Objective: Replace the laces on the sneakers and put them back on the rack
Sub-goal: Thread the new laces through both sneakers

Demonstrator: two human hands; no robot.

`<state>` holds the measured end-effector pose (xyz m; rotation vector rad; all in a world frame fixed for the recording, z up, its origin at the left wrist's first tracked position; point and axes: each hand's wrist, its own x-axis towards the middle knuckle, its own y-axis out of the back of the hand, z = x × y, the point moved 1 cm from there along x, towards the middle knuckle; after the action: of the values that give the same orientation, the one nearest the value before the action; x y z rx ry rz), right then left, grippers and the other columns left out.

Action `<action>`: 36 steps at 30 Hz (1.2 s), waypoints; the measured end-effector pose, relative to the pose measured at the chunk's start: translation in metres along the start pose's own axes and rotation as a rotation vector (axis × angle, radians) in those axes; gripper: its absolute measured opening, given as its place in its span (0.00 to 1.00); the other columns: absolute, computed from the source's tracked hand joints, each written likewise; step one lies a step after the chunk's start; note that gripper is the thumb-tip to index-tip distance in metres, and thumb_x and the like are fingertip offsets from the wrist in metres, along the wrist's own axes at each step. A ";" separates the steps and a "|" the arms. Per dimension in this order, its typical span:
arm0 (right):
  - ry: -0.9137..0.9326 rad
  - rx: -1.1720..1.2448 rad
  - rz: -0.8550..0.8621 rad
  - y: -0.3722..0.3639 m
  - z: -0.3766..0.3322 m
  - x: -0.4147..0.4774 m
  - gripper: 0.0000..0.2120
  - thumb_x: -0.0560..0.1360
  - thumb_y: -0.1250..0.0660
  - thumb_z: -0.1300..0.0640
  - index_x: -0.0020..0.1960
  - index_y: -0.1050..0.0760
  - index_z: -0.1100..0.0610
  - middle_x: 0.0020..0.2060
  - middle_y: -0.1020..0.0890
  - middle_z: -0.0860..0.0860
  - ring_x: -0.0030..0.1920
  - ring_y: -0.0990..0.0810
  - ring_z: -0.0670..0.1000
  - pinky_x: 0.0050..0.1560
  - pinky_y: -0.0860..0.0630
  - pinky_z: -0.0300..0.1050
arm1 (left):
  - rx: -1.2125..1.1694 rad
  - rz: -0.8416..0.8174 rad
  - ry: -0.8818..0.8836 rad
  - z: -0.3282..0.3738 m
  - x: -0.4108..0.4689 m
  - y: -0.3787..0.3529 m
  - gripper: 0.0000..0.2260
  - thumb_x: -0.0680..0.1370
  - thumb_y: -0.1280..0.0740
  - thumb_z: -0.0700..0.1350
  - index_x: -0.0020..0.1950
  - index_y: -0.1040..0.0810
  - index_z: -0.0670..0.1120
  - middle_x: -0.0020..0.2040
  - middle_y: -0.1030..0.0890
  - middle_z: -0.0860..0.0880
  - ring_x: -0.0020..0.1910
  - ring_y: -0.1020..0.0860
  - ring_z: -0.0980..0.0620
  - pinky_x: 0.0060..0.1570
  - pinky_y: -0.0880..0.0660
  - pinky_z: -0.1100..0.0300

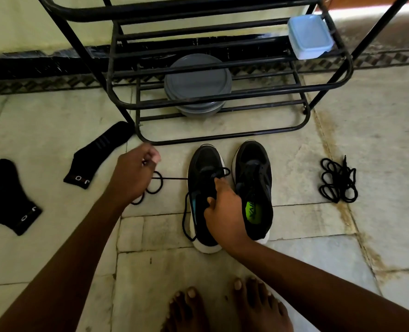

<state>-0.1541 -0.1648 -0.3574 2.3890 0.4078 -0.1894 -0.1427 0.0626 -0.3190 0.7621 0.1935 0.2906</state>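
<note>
From the head camera, take the black metal rack (222, 137) as your marker: both black, white-soled sneakers stand on the tiled floor (306, 259) just in front of its bottom rail, toes toward it and side by side. Your right hand (225, 212) is curled over the sneaker (206, 164) on the left of the pair, fingers hooked into its opening and gripping the tongue area. Your left hand (136, 173) is in front of the rack's left corner, fingertips pinched on a black lace (172, 179) that runs taut from that sneaker's eyelets, with slack loops lying on the floor under the hand. The other sneaker (253, 164) shows a bright green insole with dark lettering too blurred to read. A loose bundle of black laces (338, 182) lies in front of the rack's right end, well apart from the shoes. Two black socks lie out to the rack's left, one sock (98, 156) touching its corner and a second sock (9, 195) farther off; each cuff carries white letters, of which a "J" and an "O" are legible. On the rack's low shelf sits a grey round lidded container (197, 80), and higher on the right a blue-lidded plastic box (310, 35). Your bare feet (222, 307) are at the bottom edge.
</note>
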 end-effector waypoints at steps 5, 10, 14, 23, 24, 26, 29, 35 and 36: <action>-0.038 0.049 0.004 0.001 0.000 -0.001 0.36 0.74 0.35 0.70 0.79 0.40 0.58 0.67 0.22 0.58 0.62 0.19 0.55 0.62 0.20 0.53 | 0.201 -0.300 -0.066 -0.006 -0.013 -0.005 0.02 0.76 0.25 0.48 0.44 0.14 0.51 0.39 0.21 0.51 0.41 0.22 0.54 0.47 0.24 0.52; -0.042 0.044 0.013 0.004 -0.002 -0.002 0.36 0.74 0.36 0.70 0.80 0.41 0.58 0.62 0.20 0.59 0.57 0.17 0.54 0.58 0.18 0.52 | -0.617 -0.188 0.017 0.025 -0.011 -0.008 0.14 0.86 0.42 0.39 0.48 0.24 0.32 0.52 0.17 0.45 0.55 0.20 0.49 0.54 0.28 0.57; -0.066 0.118 0.016 0.007 -0.008 -0.008 0.38 0.74 0.36 0.71 0.81 0.44 0.55 0.61 0.19 0.56 0.56 0.17 0.52 0.59 0.18 0.52 | -0.809 -0.216 0.146 0.042 -0.008 -0.004 0.17 0.88 0.49 0.43 0.42 0.29 0.46 0.33 0.27 0.46 0.33 0.32 0.49 0.28 0.38 0.60; -0.081 0.136 0.027 0.014 -0.015 -0.011 0.39 0.73 0.38 0.72 0.81 0.45 0.55 0.43 0.19 0.54 0.37 0.20 0.48 0.45 0.20 0.42 | -0.410 -0.026 0.156 0.063 -0.021 -0.002 0.08 0.85 0.38 0.47 0.49 0.27 0.46 0.26 0.33 0.55 0.24 0.38 0.55 0.26 0.42 0.62; -0.078 0.137 0.028 0.014 -0.015 -0.010 0.39 0.73 0.38 0.71 0.81 0.45 0.55 0.43 0.18 0.56 0.38 0.19 0.50 0.46 0.18 0.44 | -0.292 -0.014 0.125 0.064 -0.022 -0.002 0.05 0.83 0.34 0.48 0.50 0.25 0.48 0.28 0.30 0.55 0.24 0.34 0.55 0.27 0.38 0.62; -0.070 0.138 0.036 0.014 -0.013 -0.008 0.38 0.73 0.38 0.71 0.80 0.45 0.55 0.43 0.18 0.56 0.38 0.18 0.51 0.46 0.17 0.49 | 0.010 -0.086 0.117 0.065 -0.025 -0.002 0.08 0.79 0.28 0.54 0.50 0.20 0.50 0.36 0.22 0.55 0.32 0.24 0.57 0.35 0.31 0.62; -0.055 0.181 0.028 0.016 -0.011 -0.006 0.38 0.74 0.37 0.71 0.81 0.46 0.56 0.44 0.19 0.51 0.37 0.19 0.46 0.43 0.18 0.44 | 0.249 -0.333 0.175 0.066 -0.028 -0.008 0.12 0.75 0.24 0.56 0.41 0.14 0.47 0.40 0.16 0.52 0.43 0.18 0.54 0.44 0.26 0.59; 0.010 0.294 0.009 0.022 -0.007 -0.003 0.36 0.75 0.33 0.68 0.78 0.42 0.50 0.67 0.23 0.51 0.64 0.22 0.49 0.64 0.21 0.47 | 0.030 -0.473 0.158 0.081 -0.031 -0.016 0.12 0.77 0.25 0.52 0.35 0.16 0.50 0.38 0.16 0.55 0.42 0.20 0.61 0.46 0.26 0.59; 0.050 0.240 -0.002 0.024 -0.006 -0.002 0.33 0.75 0.33 0.67 0.76 0.38 0.50 0.70 0.27 0.52 0.68 0.25 0.50 0.68 0.24 0.48 | -0.020 -0.496 0.153 0.082 -0.033 -0.017 0.12 0.77 0.26 0.52 0.36 0.17 0.49 0.36 0.17 0.56 0.39 0.20 0.62 0.46 0.27 0.58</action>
<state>-0.1480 -0.1783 -0.3375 2.6339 0.4316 -0.1894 -0.1475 -0.0128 -0.2702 0.6485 0.5139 -0.1212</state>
